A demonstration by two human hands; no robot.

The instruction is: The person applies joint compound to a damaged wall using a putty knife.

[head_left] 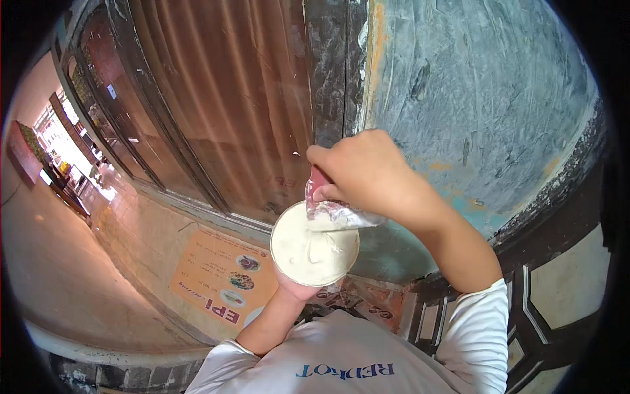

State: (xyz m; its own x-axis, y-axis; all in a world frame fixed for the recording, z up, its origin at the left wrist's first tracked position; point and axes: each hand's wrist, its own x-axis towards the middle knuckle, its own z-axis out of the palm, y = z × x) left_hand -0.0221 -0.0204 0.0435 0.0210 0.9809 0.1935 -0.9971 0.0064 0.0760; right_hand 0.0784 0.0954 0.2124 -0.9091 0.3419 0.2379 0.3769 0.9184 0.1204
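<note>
**Putty knife dipped over a tub beside a scraped wall**

Worn, blue-green plaster point(485, 85), scratched and patched, fills the upper right of the view, and a brown corrugated shutter point(223, 98) framed in dark metal stands to its left. Below the shutter an orange poster point(216, 279) with pictures of food is fixed to a tiled base, and a pale pavement point(59, 262) runs away at the left.

A round tub point(314, 244) of off-white paste is held up near the middle of the view, close to the wall. It is supported from beneath by the left hand point(295, 289); only the wrist and part of the palm are seen under the tub, so the fingers' hold cannot be made out. The right hand point(367, 172) is closed around the reddish handle of a putty knife point(338, 211), whose paste-smeared metal blade is laid across the tub's upper rim, touching the paste. White sleeves point(479, 335) are seen on both arms at the lower edge.
</note>
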